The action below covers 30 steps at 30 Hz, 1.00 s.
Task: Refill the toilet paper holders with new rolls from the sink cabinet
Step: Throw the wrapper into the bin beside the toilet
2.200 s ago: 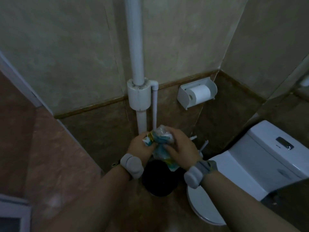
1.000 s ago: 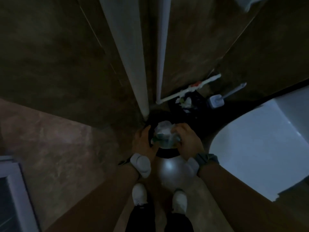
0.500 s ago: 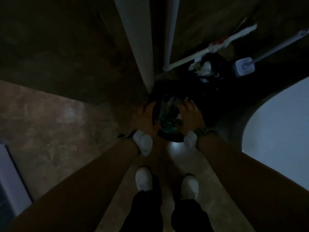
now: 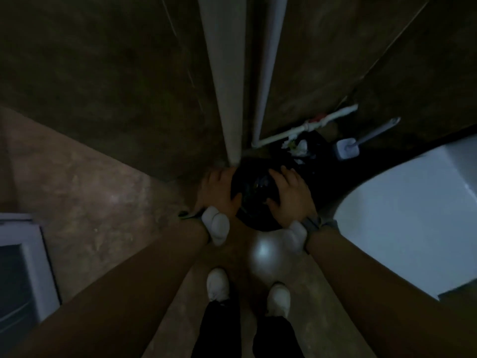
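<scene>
I look straight down into a dim corner. A round black bin (image 4: 258, 220) stands on the floor by the wall. My left hand (image 4: 216, 189) lies against its left rim, while my right hand (image 4: 289, 195) hovers over its right side; the fingers of both are spread and hold nothing. Inside the bin a crumpled plastic wrapper (image 4: 258, 187) shows only as faint glints. The paper holder and its roll are out of view.
The white toilet (image 4: 400, 215) fills the right side. A toilet brush (image 4: 347, 149) and a black bag of rubbish (image 4: 302, 148) sit behind the bin. Two white pipes (image 4: 224, 86) run down the wall. A white frame (image 4: 25, 267) is at lower left.
My head tilted down from the wall to the floor. Both hands carried the crumpled wrapper down to the bin and let it go inside.
</scene>
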{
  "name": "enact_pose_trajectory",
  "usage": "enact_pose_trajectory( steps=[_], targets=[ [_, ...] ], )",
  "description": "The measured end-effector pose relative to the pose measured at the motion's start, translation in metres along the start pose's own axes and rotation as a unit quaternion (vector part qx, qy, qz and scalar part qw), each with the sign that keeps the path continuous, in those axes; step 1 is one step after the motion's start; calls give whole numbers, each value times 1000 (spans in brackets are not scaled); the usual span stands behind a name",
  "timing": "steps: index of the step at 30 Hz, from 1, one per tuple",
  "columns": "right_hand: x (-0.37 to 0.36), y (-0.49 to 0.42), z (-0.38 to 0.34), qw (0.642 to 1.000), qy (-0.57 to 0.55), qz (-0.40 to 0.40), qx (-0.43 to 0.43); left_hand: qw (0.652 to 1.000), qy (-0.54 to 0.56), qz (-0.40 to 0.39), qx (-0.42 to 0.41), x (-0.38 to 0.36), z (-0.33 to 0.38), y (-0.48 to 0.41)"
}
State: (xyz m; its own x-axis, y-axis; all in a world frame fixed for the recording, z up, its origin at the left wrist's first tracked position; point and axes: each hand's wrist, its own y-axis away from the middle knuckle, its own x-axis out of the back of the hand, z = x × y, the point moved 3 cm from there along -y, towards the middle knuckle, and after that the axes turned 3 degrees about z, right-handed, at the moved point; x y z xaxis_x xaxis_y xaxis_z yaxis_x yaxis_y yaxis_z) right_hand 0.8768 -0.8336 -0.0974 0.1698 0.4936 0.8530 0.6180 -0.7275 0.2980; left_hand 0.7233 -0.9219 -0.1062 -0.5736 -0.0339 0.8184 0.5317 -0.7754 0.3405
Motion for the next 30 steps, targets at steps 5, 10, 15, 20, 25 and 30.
enact_pose_trajectory(
  steps=[5, 10, 15, 20, 25, 30],
  targets=[
    [101, 38, -57, 997, -9, 40, 61, 996, 2, 71, -51, 107, 49, 46],
    [195, 79, -118, 991, -21, 60, 116, 990, -8, 126, -69, 207, 85, 104],
    [270, 118, -178, 977, -35, 97, 186, 977, 15, 205, -48, 294, 96, 173],
    [300, 143, -247, 956, -38, 132, 259, 961, 42, 274, -13, 363, 76, 240],
    [298, 159, -337, 938, -20, 136, 319, 931, 57, 361, 20, 419, 27, 295],
    [267, 169, -438, 920, -8, 153, 362, 904, 41, 425, 17, 473, -40, 335]
  ],
)
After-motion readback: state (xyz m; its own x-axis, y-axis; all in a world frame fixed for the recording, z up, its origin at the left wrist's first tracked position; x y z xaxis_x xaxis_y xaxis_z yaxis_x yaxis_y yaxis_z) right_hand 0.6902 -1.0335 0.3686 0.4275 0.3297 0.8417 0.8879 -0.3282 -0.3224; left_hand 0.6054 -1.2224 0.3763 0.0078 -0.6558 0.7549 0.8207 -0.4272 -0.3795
